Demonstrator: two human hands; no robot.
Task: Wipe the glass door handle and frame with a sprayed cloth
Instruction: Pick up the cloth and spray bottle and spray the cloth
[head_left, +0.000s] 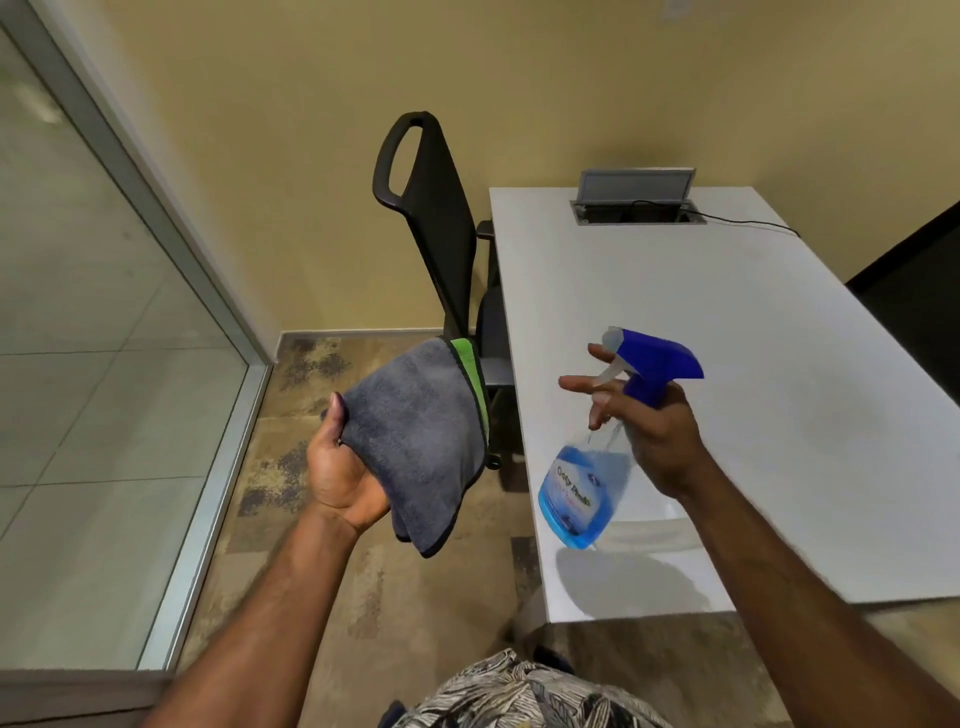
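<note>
The right hand's fingers (597, 387) are half spread in front of the trigger of a spray bottle (587, 488), while the rest of the right hand (654, 436) wraps the bottle's neck just under the blue nozzle head (657, 364), so the hand is closed on the bottle. The nozzle points left, toward the cloth. The bottle hangs tilted above the near corner of the white tabletop (753, 364), not resting on it, and holds blue liquid in its lower part.

The left hand (337, 478) pinches a folded grey microfibre cloth (415, 441) between thumb and palm, gripping its lower left edge; a green lining shows at the upper fold. The cloth is held up over the carpeted floor, well apart from the glass.

The cloth looks soft, light and limp, likely to droop unless bunched or spread over the palm; a flat, open-palm hold behind it should suit wiping. The bottle seems light and rigid, probably slick if wet, best held at the neck.

The aluminium frame (171, 249) of the glass panel (78, 312) stands at left; no door handle is visible. A black chair (441, 234) sits beside the tabletop.
</note>
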